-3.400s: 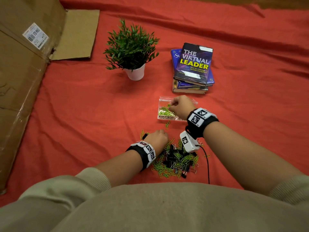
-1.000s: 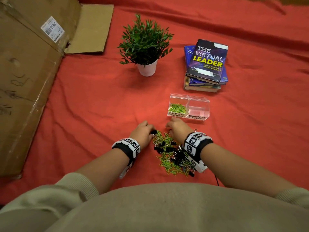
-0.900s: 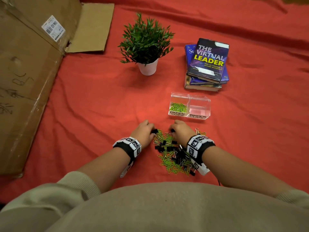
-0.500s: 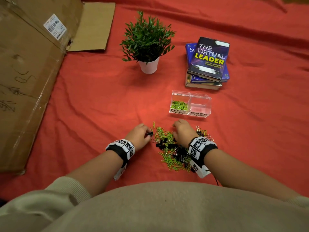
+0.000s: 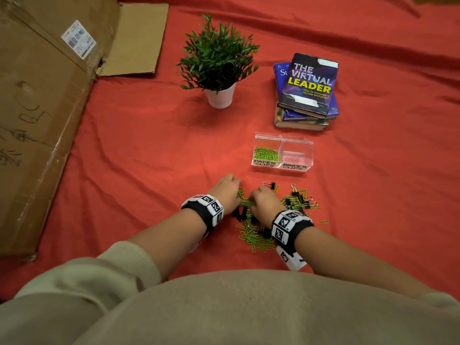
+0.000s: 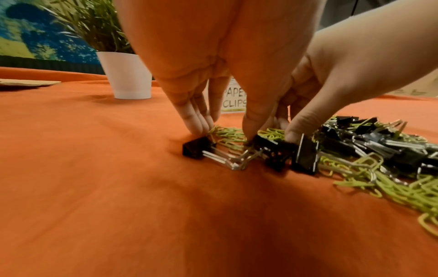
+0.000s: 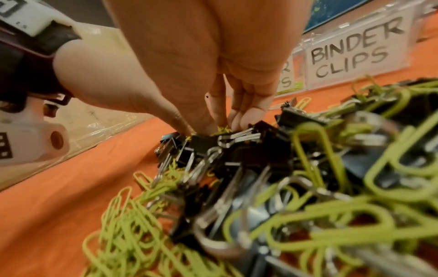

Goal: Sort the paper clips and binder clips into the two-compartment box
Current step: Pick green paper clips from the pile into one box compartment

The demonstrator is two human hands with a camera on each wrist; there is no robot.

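Since the earlier frame, your right hand point(image 5: 264, 202) has come back from the two-compartment box point(image 5: 297, 141) and now works at the near pile beside your left hand point(image 5: 225, 192). Both hands sit at the 9 o'clock edge of the mixed pile point(image 5: 273, 215), which lies on the red cloth point(image 5: 139, 155) at 6 o'clock from the box. Left fingers point(image 6: 196, 120) are bunched, tips down, pinching green paper clips point(image 6: 227, 134) just above a black binder clip point(image 6: 195, 148); the right fingertips point(image 7: 239, 120) press into the heap and appear to nip green wire, though what they hold cannot be fully confirmed. Box status: the compartment marked PAPER CLIPS point(image 5: 265, 153) holds a small green heap; the one marked BINDER CLIPS point(image 5: 296, 155) looks empty. Judgement: sorting is at an early stage. Handling notes: paper clips are light, thin and springy, and they interlock, so expect several to lift as a tangle; take them by pinching a loop and shake off strays. Binder clips are stiffer and heavier; take hold of the black body or the folded silver handles point(image 6: 227, 159), which snag neighbouring wire. A potted plant point(image 5: 219, 63) and stacked books point(image 5: 306, 93) stand at 12 o'clock beyond the box.
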